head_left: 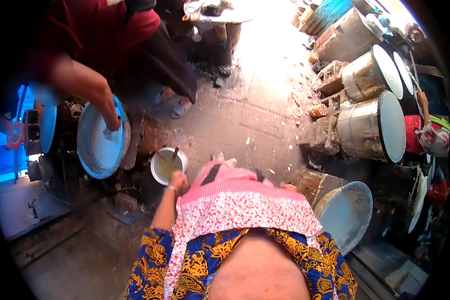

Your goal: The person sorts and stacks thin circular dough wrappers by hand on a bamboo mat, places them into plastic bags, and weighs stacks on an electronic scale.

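My left hand (177,180) hangs low beside a white bucket (155,172), close to its right rim. Its fingers look bent, but they are too small and blurred to read. Yellowish liquid (164,170) fills part of the bucket, and two brown stick-like handles (175,154) lean out of it. Of my right hand (288,187) only a bit shows past the right edge of my pink and white apron (245,200). The apron hides its fingers.
At left, another person's hand (113,122) reaches into a wide basin (96,150) with something whitish in it. To my right stand large metal pots (360,127) with white round tops and a tilted basin (342,215). Concrete blocks (317,137) and bits of debris lie along the floor.
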{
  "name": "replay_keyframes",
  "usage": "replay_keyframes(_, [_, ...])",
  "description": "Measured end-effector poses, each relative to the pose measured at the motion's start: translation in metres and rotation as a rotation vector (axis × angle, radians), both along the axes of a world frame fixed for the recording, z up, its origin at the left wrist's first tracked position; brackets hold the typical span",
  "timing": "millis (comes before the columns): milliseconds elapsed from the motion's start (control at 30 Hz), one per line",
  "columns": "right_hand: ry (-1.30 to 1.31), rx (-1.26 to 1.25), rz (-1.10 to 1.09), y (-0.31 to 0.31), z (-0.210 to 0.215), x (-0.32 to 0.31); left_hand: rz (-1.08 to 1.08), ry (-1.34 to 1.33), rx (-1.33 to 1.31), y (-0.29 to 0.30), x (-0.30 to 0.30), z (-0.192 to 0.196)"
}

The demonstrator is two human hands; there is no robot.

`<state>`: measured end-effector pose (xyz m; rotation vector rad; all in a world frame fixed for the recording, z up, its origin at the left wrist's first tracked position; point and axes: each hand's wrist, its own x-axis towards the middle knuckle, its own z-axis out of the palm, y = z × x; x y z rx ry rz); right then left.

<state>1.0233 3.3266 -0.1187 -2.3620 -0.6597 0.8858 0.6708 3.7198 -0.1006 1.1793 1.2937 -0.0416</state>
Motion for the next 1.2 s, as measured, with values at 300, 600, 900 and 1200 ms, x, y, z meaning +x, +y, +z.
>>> replay_keyframes(300, [0.037, -0.02, 0.045, 0.07, 0.015, 0.011, 0.146, 0.034, -0.13, 0.108, 0.056, -0.007])
replay_keyframes(600, [0.088, -0.03, -0.087, 0.16, -0.008, 0.138, 0.174, 0.09, -0.136, 0.148, 0.136, -0.02])
replay_keyframes(900, [0.617, 0.111, -0.377, 0.41, 0.057, 0.371, 0.375, 0.041, -0.179, 0.176, 0.217, 0.016])
replay_keyframes(1200, [0.646, 0.257, -0.132, 0.637, 0.124, 0.395, 0.39, 0.015, -0.066, 0.259, 0.297, 0.01])
